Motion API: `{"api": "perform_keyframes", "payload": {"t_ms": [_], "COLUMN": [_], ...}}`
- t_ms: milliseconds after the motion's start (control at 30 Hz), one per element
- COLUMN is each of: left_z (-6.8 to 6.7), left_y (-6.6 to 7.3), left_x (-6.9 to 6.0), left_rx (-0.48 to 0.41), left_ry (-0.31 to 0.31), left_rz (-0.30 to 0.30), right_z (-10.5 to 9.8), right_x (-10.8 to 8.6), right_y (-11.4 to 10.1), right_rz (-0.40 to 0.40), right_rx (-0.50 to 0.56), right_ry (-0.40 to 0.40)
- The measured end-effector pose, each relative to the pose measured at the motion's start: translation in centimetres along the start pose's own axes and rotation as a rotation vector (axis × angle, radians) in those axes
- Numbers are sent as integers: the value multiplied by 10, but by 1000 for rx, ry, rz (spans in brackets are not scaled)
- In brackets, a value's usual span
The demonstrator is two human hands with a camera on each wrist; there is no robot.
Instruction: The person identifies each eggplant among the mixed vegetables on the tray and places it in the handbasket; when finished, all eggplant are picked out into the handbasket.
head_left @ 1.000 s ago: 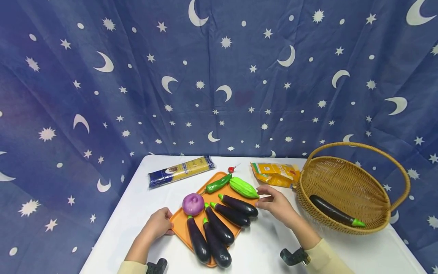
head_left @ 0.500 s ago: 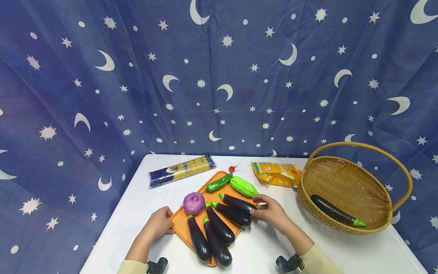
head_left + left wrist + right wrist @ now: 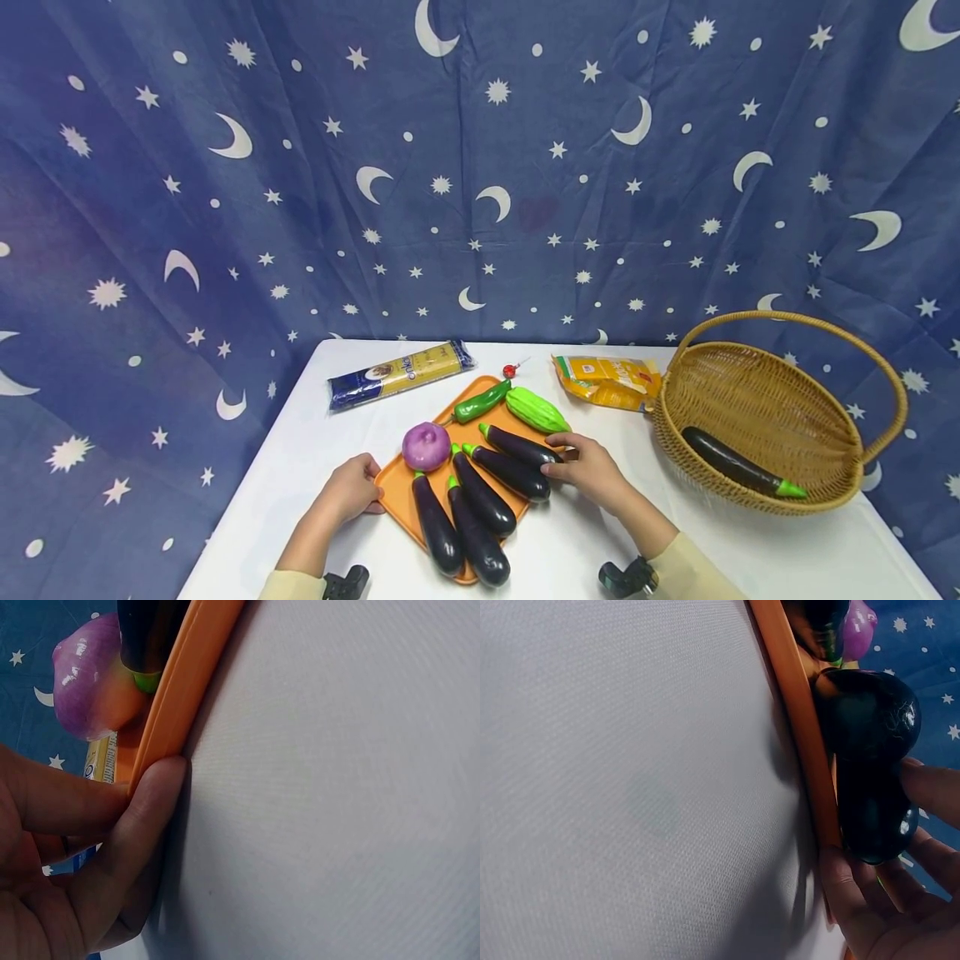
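Note:
Several glossy eggplants, one of them the eggplant (image 3: 517,447) farthest right, lie fanned on an orange tray (image 3: 397,492). My left hand (image 3: 351,489) pinches the tray's left corner; in the left wrist view, fingers (image 3: 154,795) grip its rim. My right hand (image 3: 585,471) holds the rounded end of the farthest-right eggplant between thumb and fingers. Some of those fingers (image 3: 844,892) also touch the tray rim in the right wrist view. A purple onion (image 3: 426,447), a green pepper (image 3: 482,402) and a bright green ridged vegetable (image 3: 536,410) share the tray.
A wicker basket (image 3: 757,375) with a tall handle stands at right, with one eggplant (image 3: 738,462) inside. Behind the tray lie a blue-and-yellow pasta packet (image 3: 401,375), a small red lollipop (image 3: 511,371) and an orange snack bag (image 3: 607,382). A starry blue curtain hangs behind.
My right hand has moved left and slightly nearer, from beside the green ridged vegetable onto the end of the farthest-right eggplant. My left hand stays on the tray corner.

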State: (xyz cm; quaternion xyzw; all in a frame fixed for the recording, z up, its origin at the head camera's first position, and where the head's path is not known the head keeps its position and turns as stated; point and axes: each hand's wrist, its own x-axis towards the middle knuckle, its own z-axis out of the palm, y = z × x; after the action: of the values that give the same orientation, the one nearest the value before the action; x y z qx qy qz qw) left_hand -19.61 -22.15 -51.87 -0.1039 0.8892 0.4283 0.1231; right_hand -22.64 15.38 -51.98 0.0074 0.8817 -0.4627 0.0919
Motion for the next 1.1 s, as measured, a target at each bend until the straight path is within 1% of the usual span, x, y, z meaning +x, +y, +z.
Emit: {"api": "perform_keyframes", "payload": {"t_ms": [167, 300, 467, 600, 867, 1000, 1100], "left_z": [-1, 0, 1, 2, 3, 3, 1], "left_y": [2, 0, -4, -2, -2, -2, -1], "left_x": [0, 0, -1, -3, -3, -2, 0], "left_rx": [1, -3, -9, -3, -1, 5, 0], "left_ry": [-2, -1, -1, 1, -3, 4, 13], "left_rz": [5, 8, 14, 13, 11, 5, 15], "right_z": [1, 3, 6, 7, 4, 1, -2], "right_x": [2, 4, 4, 3, 1, 1, 4], "right_y": [-2, -2, 0, 0, 2, 2, -3], "right_rz": [-9, -16, -23, -26, -22, -30, -44], "right_rx": [-61, -83, -98, -105, -73, -28, 2], "right_ry": [8, 10, -9, -11, 5, 10, 30]}}
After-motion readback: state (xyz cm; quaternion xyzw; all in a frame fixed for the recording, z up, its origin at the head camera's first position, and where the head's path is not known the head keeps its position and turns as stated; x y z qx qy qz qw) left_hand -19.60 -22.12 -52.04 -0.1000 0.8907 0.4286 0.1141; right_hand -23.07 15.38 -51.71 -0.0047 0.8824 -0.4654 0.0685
